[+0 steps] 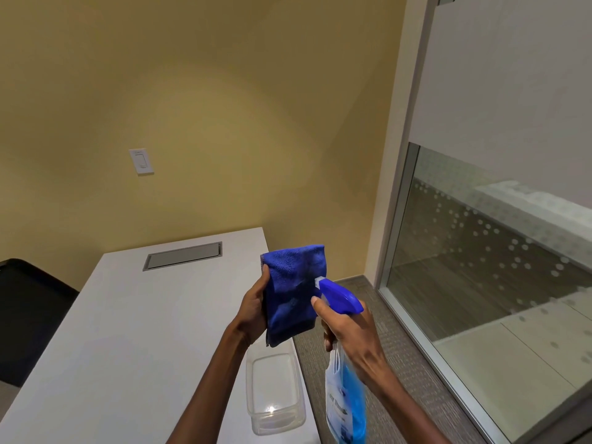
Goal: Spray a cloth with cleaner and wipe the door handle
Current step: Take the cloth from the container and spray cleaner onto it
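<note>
My left hand (254, 310) holds a folded blue cloth (293, 293) upright above the table's right edge. In my right hand (347, 328) is a spray bottle (344, 395) with blue liquid and a blue trigger head. Its white nozzle (319, 282) points at the cloth from very close. My index finger rests on the trigger. No door handle is in view.
A white table (128, 331) with a grey cable hatch (182, 255) lies below. A clear plastic container (274, 392) stands at its right edge. A black chair (28, 315) is on the left, a glass wall (480, 251) on the right, a light switch (141, 161) on the yellow wall.
</note>
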A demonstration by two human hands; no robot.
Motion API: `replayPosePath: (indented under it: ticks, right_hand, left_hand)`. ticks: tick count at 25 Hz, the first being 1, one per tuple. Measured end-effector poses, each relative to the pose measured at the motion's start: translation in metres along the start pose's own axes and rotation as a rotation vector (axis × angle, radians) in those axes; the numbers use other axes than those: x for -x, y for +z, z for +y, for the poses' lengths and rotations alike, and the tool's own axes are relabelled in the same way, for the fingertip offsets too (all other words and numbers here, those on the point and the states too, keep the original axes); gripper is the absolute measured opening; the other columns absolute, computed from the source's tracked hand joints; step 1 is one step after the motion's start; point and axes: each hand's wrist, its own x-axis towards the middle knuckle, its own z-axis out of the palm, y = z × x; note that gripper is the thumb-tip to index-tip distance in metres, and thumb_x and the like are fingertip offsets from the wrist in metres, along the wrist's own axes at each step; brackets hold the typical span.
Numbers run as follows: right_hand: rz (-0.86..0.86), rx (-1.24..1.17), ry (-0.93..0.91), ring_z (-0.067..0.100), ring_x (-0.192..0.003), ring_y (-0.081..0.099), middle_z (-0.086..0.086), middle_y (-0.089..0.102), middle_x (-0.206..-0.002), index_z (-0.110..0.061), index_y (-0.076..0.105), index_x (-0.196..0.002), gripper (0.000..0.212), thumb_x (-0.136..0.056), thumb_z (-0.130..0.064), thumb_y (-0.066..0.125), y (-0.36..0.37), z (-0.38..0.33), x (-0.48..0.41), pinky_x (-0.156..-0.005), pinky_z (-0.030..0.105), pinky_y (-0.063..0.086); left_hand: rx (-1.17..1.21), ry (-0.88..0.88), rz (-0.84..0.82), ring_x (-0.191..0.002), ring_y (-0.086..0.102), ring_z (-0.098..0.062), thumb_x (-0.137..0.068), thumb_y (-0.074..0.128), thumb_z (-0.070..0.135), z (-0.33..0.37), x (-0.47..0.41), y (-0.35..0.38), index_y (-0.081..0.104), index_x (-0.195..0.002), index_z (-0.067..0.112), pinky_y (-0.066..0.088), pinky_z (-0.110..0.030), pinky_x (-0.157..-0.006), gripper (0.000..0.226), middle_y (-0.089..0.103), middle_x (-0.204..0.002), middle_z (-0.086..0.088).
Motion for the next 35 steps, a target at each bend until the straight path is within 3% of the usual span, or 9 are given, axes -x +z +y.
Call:
replayPosePath:
  ticks: [6, 9, 11, 15, 19, 21, 24, 30, 35]
  right_hand:
    - [-0.060, -0.025, 0.016, 0.015, -0.042, 0.054, 0.001, 0.079, -0.081, -0.011, 0.072, -0.082, 0.034, -0.083, -0.045, 0.073, -0.006, 0.001, 0.003, -0.044, 0.027, 0.049]
    - [-0.036, -0.001, -0.003, 0.014, -0.043, 0.056, 0.002, 0.068, -0.062, -0.021, 0.068, -0.066, 0.032, -0.085, -0.047, 0.071, -0.006, 0.004, 0.007, -0.046, 0.028, 0.049]
    - [0.001, 0.002, -0.019, 0.015, -0.043, 0.056, 0.001, 0.057, -0.054, -0.018, 0.061, -0.061, 0.038, -0.084, -0.048, 0.070, -0.004, 0.006, 0.008, -0.047, 0.029, 0.049]
    - [0.021, -0.042, -0.005, 0.015, -0.041, 0.054, 0.006, 0.072, -0.070, -0.010, 0.071, -0.074, 0.038, -0.078, -0.048, 0.072, 0.000, 0.005, 0.010, -0.042, 0.027, 0.046]
    - [0.073, -0.040, -0.005, 0.014, -0.040, 0.054, 0.002, 0.075, -0.072, -0.010, 0.073, -0.076, 0.038, -0.077, -0.048, 0.072, -0.005, 0.003, 0.012, -0.041, 0.026, 0.046]
    - [0.098, -0.037, -0.006, 0.015, -0.041, 0.054, 0.002, 0.074, -0.067, -0.012, 0.069, -0.071, 0.037, -0.080, -0.047, 0.071, -0.011, 0.002, 0.010, -0.043, 0.028, 0.046]
    - [0.122, 0.016, 0.005, 0.019, -0.041, 0.052, 0.001, 0.056, -0.049, -0.021, 0.060, -0.059, 0.037, -0.080, -0.049, 0.070, -0.021, 0.001, 0.005, -0.046, 0.031, 0.047]
    - [0.157, -0.012, 0.019, 0.012, -0.039, 0.055, 0.005, 0.077, -0.076, -0.029, 0.077, -0.080, 0.022, -0.077, -0.050, 0.074, -0.035, -0.001, 0.003, -0.042, 0.026, 0.049]
    - [0.185, 0.040, 0.018, 0.013, -0.041, 0.056, 0.002, 0.065, -0.057, -0.020, 0.070, -0.075, 0.031, -0.078, -0.051, 0.073, -0.041, 0.004, 0.004, -0.043, 0.026, 0.048]
  left_hand:
    - [-0.011, 0.013, 0.012, -0.088, 0.079, -0.015, -0.089, 0.044, 0.063, 0.003, -0.002, -0.005, 0.067, -0.118, 0.025, 0.063, -0.026, -0.068, 0.053, 0.083, -0.098, 0.002]
    - [0.007, 0.029, 0.013, -0.085, 0.079, -0.015, -0.093, 0.043, 0.058, 0.002, -0.001, -0.004, 0.067, -0.117, 0.023, 0.064, -0.026, -0.065, 0.050, 0.083, -0.096, 0.001]
    - [0.027, 0.030, 0.014, -0.088, 0.079, -0.020, -0.092, 0.044, 0.058, 0.002, 0.001, -0.002, 0.069, -0.116, 0.021, 0.064, -0.030, -0.069, 0.051, 0.082, -0.100, -0.004]
    - [0.042, 0.005, 0.011, -0.102, 0.072, -0.028, -0.103, 0.036, 0.055, 0.000, 0.003, 0.001, 0.068, -0.123, 0.019, 0.060, -0.041, -0.086, 0.053, 0.077, -0.114, -0.011]
    - [0.080, 0.012, -0.006, -0.086, 0.079, -0.019, -0.095, 0.041, 0.057, 0.003, 0.006, -0.002, 0.071, -0.115, 0.022, 0.064, -0.030, -0.068, 0.050, 0.082, -0.099, -0.003]
    - [0.124, 0.008, -0.019, -0.085, 0.079, -0.020, -0.094, 0.044, 0.057, 0.004, 0.007, -0.004, 0.076, -0.110, 0.021, 0.065, -0.031, -0.068, 0.050, 0.082, -0.099, -0.005]
    - [0.191, 0.009, -0.051, -0.087, 0.077, -0.021, -0.098, 0.045, 0.055, 0.002, 0.007, -0.005, 0.084, -0.100, 0.023, 0.065, -0.033, -0.072, 0.050, 0.081, -0.100, -0.007]
    - [0.234, 0.014, -0.056, -0.087, 0.077, -0.019, -0.099, 0.044, 0.056, 0.002, 0.009, -0.005, 0.084, -0.099, 0.025, 0.065, -0.032, -0.073, 0.051, 0.080, -0.100, -0.005]
    - [0.264, 0.034, -0.072, -0.085, 0.077, -0.017, -0.095, 0.046, 0.057, 0.006, 0.009, -0.007, 0.085, -0.097, 0.025, 0.064, -0.030, -0.070, 0.050, 0.080, -0.096, -0.003]
